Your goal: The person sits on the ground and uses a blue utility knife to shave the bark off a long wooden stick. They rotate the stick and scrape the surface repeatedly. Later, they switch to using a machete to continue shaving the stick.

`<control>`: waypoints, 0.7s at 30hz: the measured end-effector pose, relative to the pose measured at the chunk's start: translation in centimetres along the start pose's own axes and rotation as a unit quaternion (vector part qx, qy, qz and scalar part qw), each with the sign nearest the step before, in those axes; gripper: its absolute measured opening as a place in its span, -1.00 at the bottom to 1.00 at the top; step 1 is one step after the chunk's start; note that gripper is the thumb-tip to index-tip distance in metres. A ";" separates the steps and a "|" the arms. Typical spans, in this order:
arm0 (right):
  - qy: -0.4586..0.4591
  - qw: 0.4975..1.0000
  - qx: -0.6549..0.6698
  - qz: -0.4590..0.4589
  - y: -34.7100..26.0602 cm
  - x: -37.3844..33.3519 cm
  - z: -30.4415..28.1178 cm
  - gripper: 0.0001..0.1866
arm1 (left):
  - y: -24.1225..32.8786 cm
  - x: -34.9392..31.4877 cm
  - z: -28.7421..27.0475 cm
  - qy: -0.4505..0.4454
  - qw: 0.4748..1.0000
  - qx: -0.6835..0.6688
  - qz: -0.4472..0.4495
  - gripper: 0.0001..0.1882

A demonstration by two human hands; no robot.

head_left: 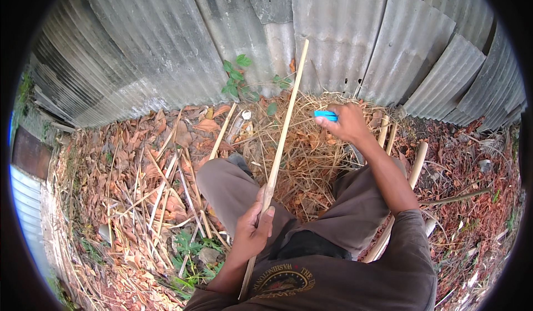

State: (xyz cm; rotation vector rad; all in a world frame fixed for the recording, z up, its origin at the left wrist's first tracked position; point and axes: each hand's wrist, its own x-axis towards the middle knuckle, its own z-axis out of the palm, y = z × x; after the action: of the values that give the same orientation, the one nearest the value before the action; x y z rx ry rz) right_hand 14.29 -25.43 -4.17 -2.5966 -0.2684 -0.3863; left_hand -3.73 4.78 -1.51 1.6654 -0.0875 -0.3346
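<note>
A long, pale stick (286, 125) with its bark stripped slants upward between my knees, its thin tip in front of the metal fence. My left hand (254, 229) is wrapped round its lower part, thumb along the wood, and the butt end passes down beside my forearm. Off to the right of the stick and apart from it, my right hand (347, 123) is closed on a small bright blue object (325, 114). Only a flat blue end sticks out of the fist, so its kind cannot be made out.
A corrugated metal fence (338, 33) stands ahead. Dry leaves (208, 125) and straw cover the ground. Thin sticks (161, 194) lie at the left; thicker poles (417, 164) lie beside my right leg. A green plant (236, 78) grows at the fence's foot.
</note>
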 end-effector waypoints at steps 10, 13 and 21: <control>0.067 0.978 -0.015 -0.196 -4.1 -1.9 2.6 -0.27 | 0.4 -0.4 0.6 -0.008 1.000 -0.004 0.019 -0.45; 0.077 0.975 -0.013 -0.206 -3.9 -1.5 2.7 -0.27 | 0.7 -0.3 0.4 -0.015 0.999 -0.029 0.000 -0.45; 0.099 0.975 0.051 -0.190 -3.6 -1.3 2.7 -0.25 | 0.6 0.3 0.6 0.002 0.999 -0.052 -0.013 -0.46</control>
State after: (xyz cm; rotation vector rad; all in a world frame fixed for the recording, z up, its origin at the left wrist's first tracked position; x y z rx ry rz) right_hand 12.78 -21.15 -5.27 -2.3783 -0.6989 -0.7398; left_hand -3.53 4.08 -1.00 1.5650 -0.0440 -0.3496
